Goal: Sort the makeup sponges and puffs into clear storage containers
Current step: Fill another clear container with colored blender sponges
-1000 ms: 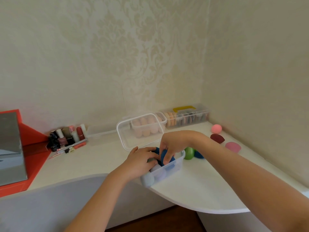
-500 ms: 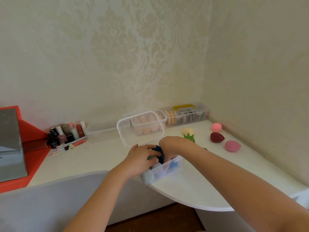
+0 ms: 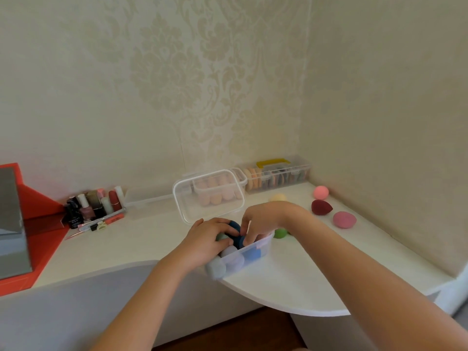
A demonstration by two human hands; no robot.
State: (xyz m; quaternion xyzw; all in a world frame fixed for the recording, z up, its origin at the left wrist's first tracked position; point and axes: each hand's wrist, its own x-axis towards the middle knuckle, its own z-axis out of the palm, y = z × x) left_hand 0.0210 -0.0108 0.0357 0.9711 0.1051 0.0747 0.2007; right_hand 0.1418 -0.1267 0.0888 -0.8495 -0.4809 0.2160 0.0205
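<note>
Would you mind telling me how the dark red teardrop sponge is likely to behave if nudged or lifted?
The dark red sponge lies on its rounded side, so a nudge would probably roll it. It looks like matte foam: likely light, squashy.

Open clear container (image 3: 264, 245) packed with blue and grey sponges (image 3: 235, 226)

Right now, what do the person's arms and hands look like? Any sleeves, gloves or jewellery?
Both forearms are bare as far up as the view reaches: no sleeves, no gloves. Neither the left hand nor the right hand shows a ring, watch or bracelet.
</note>
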